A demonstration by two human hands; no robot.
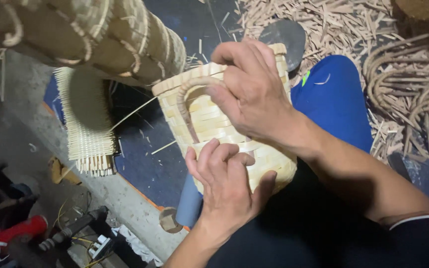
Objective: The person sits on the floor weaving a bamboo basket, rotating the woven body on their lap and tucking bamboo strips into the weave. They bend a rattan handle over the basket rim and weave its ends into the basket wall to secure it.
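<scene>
bamboo-strip woven basket (224, 131) is lying in the lap, long axis running near-right to far-left, with the left hand (227, 181) gripping its near side and the right hand (251, 94) pinching the curved handle strip (187, 101) at its far rim.

Large woven basket (90, 34) at eleven o'clock, overhanging flat woven panel (86, 121) with loose strip ends. Bamboo offcuts (333, 22) heaped at one o'clock. Coiled cane (413, 89) at three o'clock. Red tool (23, 228), cables at eight o'clock.
</scene>
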